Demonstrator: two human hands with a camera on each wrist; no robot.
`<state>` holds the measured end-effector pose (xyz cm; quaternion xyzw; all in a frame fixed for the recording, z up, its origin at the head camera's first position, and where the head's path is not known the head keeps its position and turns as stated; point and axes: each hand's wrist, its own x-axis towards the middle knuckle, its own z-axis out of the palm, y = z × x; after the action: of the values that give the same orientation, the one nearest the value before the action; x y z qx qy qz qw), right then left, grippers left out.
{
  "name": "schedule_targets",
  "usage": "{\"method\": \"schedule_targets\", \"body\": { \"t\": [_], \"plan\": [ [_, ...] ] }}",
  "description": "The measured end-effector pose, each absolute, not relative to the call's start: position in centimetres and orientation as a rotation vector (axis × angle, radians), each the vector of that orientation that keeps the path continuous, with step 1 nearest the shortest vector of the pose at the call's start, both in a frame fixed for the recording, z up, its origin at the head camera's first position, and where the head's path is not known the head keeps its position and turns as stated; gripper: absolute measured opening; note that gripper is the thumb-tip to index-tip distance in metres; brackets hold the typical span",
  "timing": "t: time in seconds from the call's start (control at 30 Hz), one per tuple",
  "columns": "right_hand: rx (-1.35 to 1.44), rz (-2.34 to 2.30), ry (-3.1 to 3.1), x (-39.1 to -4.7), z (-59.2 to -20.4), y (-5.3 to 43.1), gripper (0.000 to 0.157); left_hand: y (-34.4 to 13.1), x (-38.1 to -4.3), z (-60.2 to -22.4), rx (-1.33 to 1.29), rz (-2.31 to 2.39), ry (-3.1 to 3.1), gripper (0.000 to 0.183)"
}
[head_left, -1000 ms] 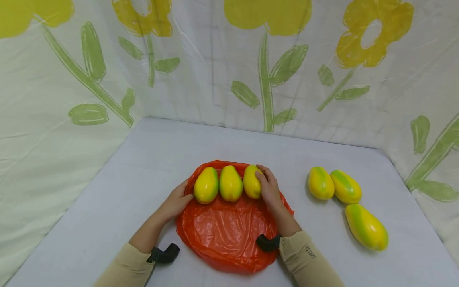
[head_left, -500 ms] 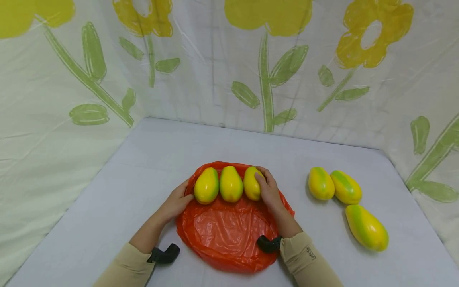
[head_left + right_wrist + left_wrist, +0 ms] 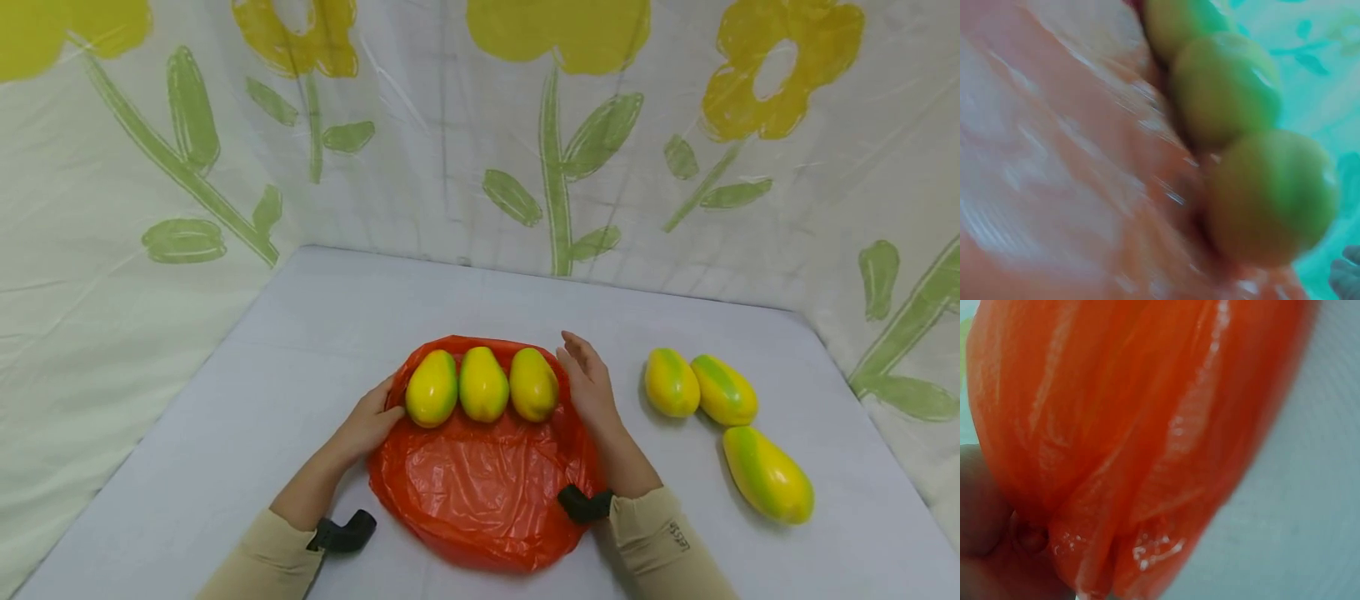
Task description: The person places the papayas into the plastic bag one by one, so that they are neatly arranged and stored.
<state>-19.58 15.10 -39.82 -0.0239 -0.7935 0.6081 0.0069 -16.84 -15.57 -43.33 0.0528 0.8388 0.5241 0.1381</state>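
Note:
A red plastic bag (image 3: pixel 480 487) lies spread open on the table, with three yellow-green papayas in a row along its far side: a left one (image 3: pixel 431 388), a middle one (image 3: pixel 483 384) and a right one (image 3: pixel 534 385). My left hand (image 3: pixel 372 419) pinches the bag's left rim beside the left papaya, thumb on the inner side. In the left wrist view the gathered red film (image 3: pixel 1116 437) fills most of the picture. My right hand (image 3: pixel 591 387) is just off the right papaya, fingers loosely extended at the bag's right rim. The right wrist view shows the row, its nearest papaya (image 3: pixel 1272 199) beside a fingertip.
On the table's right part lie three more papayas: two side by side, one (image 3: pixel 671 383) touching another (image 3: pixel 724 390), and a larger one (image 3: pixel 768 476) nearer the front. White cloth walls with printed flowers (image 3: pixel 555 167) enclose the pale table (image 3: pixel 247 392).
My right hand has let go of the right papaya and moved to the right, its fingers straightening. That papaya stays in the bag. The left hand keeps its place on the rim.

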Motion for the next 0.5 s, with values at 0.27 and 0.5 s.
{"method": "schedule_targets", "body": {
  "t": [0.27, 0.5],
  "plan": [
    [-0.163, 1.832, -2.446, -19.6, -38.3, 19.5, 0.049, -15.5, -16.8, -43.4, 0.123, 1.517, 2.411, 0.06],
    [-0.228, 1.62, -2.446, -20.0, -37.3, 23.9, 0.05, -15.5, -16.8, -43.3, 0.123, 1.518, 2.418, 0.06]
  ]
}}
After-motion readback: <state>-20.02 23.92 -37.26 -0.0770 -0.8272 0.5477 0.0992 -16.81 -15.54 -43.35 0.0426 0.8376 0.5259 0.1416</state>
